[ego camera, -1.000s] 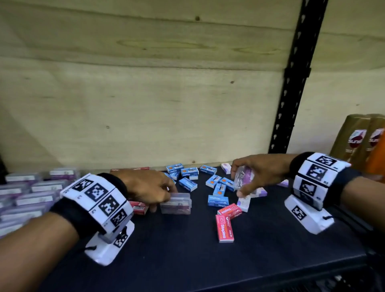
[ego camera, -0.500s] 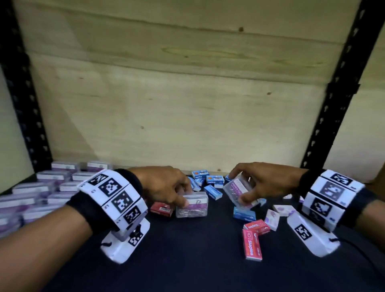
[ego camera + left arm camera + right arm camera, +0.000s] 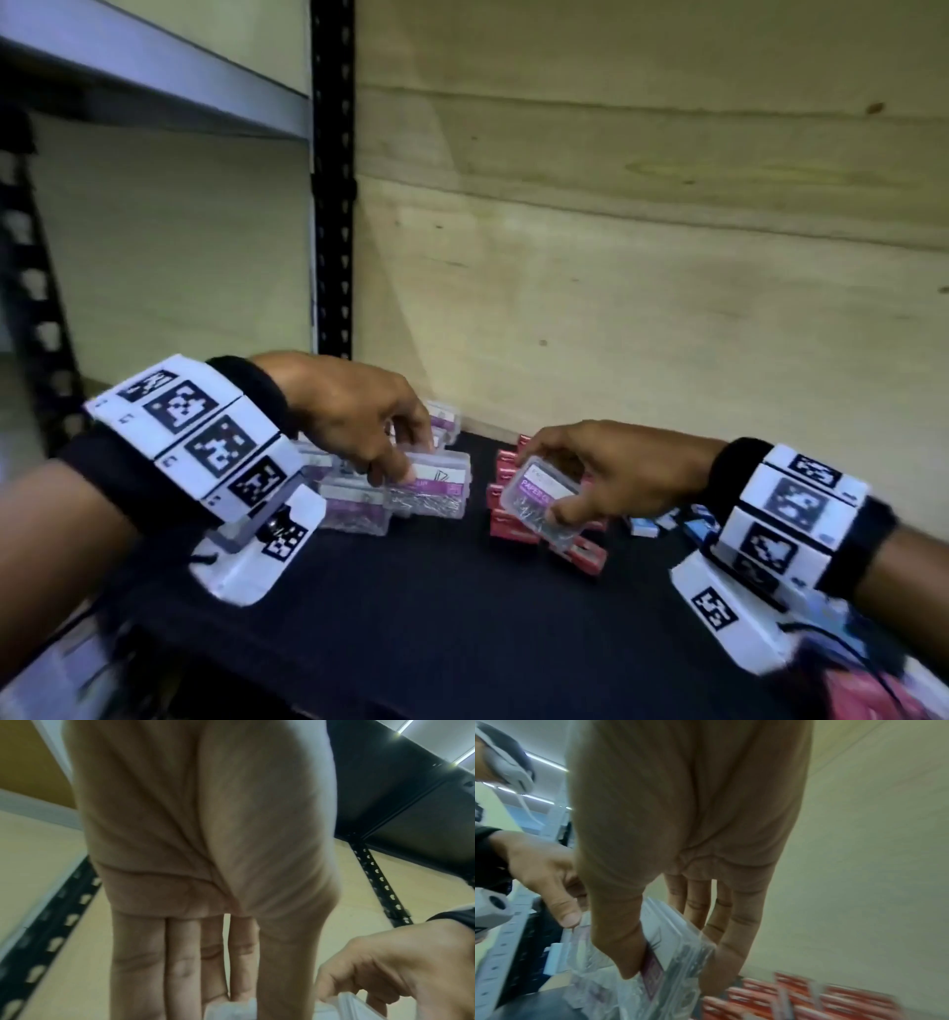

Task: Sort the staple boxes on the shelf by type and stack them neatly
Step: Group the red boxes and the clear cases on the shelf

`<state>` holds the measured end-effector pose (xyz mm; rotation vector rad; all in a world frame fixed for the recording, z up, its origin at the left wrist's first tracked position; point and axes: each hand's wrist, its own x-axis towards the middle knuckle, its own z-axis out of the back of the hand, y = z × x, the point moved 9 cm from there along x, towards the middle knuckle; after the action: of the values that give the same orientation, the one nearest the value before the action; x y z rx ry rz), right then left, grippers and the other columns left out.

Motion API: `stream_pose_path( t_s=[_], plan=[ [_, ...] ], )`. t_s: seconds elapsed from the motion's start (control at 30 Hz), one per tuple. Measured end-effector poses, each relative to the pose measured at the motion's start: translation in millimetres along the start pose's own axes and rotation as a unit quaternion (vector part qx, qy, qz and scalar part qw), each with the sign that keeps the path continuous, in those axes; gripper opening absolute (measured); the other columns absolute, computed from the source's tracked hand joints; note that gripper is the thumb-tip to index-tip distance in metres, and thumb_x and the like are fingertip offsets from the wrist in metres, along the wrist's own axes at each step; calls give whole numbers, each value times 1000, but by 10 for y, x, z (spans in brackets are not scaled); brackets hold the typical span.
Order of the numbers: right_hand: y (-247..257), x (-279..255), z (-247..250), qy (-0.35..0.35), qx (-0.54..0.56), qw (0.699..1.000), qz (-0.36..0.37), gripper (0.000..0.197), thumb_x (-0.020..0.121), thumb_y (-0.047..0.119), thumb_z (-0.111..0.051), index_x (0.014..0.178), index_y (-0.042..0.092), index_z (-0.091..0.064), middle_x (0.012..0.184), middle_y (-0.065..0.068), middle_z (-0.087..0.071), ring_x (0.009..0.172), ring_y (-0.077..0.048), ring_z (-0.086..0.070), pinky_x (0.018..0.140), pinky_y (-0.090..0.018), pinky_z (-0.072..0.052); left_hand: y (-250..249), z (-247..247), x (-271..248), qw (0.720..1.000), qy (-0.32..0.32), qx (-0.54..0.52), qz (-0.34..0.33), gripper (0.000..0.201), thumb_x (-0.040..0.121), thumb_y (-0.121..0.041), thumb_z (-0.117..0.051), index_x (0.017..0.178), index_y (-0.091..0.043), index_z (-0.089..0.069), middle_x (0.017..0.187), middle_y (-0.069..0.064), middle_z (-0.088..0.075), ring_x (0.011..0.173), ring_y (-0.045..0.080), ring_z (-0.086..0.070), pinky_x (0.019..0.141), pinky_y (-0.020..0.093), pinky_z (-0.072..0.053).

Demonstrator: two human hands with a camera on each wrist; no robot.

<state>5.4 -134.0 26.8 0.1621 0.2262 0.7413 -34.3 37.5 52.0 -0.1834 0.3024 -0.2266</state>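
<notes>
My left hand (image 3: 413, 460) pinches a clear plastic box with a purple label (image 3: 436, 488) from above, beside a group of like clear boxes (image 3: 354, 509) at the shelf's left. My right hand (image 3: 542, 483) grips a second clear purple-labelled box (image 3: 536, 506), tilted and lifted over a pile of red staple boxes (image 3: 513, 529). In the right wrist view the thumb and fingers clamp that box (image 3: 675, 953), with red boxes (image 3: 808, 1002) below. The left wrist view shows only the top corner of the left hand's box (image 3: 231, 1010).
Small blue boxes (image 3: 647, 527) lie to the right behind my right wrist. A black slotted upright (image 3: 334, 205) stands at the back left, with a plywood back wall (image 3: 642, 282) behind. The dark shelf surface (image 3: 436, 616) stretches toward the front edge.
Both hands have carried their clear boxes to the left, and my view has swung left with them. The left box now stands beside the group of clear boxes.
</notes>
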Motion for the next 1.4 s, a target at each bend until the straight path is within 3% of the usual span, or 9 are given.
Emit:
stream_pose_path(
  t_s=[0.17,0.27,0.43,0.6,0.73,0.9,1.17,1.27,1.4],
  plan=[
    [600,420,-163,29,-49,997,50,41,86,38,-69,122,26,-54,102,4,-66,91,-18,-63,83,-39,-55,579,-5,-305,997,16,24,74,30,88,-37,-71,117,-35,-62,110,-13,-69,84,7,-69,77,24,-53],
    [951,612,-295,45,-86,992,79,37,88,38,-69,118,27,-50,86,12,-53,79,-13,-52,69,-29,-45,912,-102,-397,992,38,27,120,28,86,-32,-74,113,-34,-64,106,-11,-70,87,11,-68,84,28,-55],
    [1355,890,-514,74,-104,986,104,57,90,38,-69,139,21,-47,116,3,-60,99,-18,-56,89,-32,-49,1341,-275,-452,985,44,38,164,28,83,-32,-77,109,-35,-65,105,-12,-71,95,11,-68,88,29,-55],
    [1552,1044,-629,77,-116,985,103,46,89,36,-72,128,17,-57,111,-1,-65,94,-20,-59,83,-33,-51,1593,-429,-437,979,50,35,192,21,82,-27,-77,93,-36,-61,101,-8,-72,92,13,-69,84,28,-56],
    [1609,1108,-662,75,-113,985,103,46,87,37,-74,126,18,-59,111,-2,-66,94,-20,-59,81,-33,-50,1669,-452,-433,980,48,25,193,24,82,-25,-77,98,-36,-63,104,-9,-70,89,9,-67,78,22,-54],
    [1599,1158,-659,51,-94,989,103,49,85,39,-75,126,19,-58,100,4,-56,89,-17,-52,74,-28,-39,1682,-424,-406,982,19,19,187,26,82,-23,-78,102,-34,-65,103,-12,-67,93,5,-63,74,18,-47],
    [1355,909,-359,5,-54,992,111,53,90,53,-64,133,24,-54,117,6,-64,99,-12,-59,87,-31,-51,1564,-214,-521,976,-12,69,204,35,83,-25,-77,107,-40,-57,112,-16,-56,84,-1,-52,60,15,-40],
    [966,743,-157,-15,-57,995,78,42,93,51,-60,125,24,-59,109,9,-65,94,-11,-60,85,-29,-51,1257,-2,-488,981,-50,89,162,32,82,-36,-77,102,-46,-55,106,-22,-56,80,-2,-55,65,15,-40],
    [284,484,-6,-16,-68,998,-5,33,92,48,-62,117,25,-63,107,9,-66,95,-11,-61,85,-28,-50,596,118,-248,989,-80,102,72,26,84,-48,-71,107,-42,-60,101,-21,-60,85,-1,-57,69,16,-44]
  ],
)
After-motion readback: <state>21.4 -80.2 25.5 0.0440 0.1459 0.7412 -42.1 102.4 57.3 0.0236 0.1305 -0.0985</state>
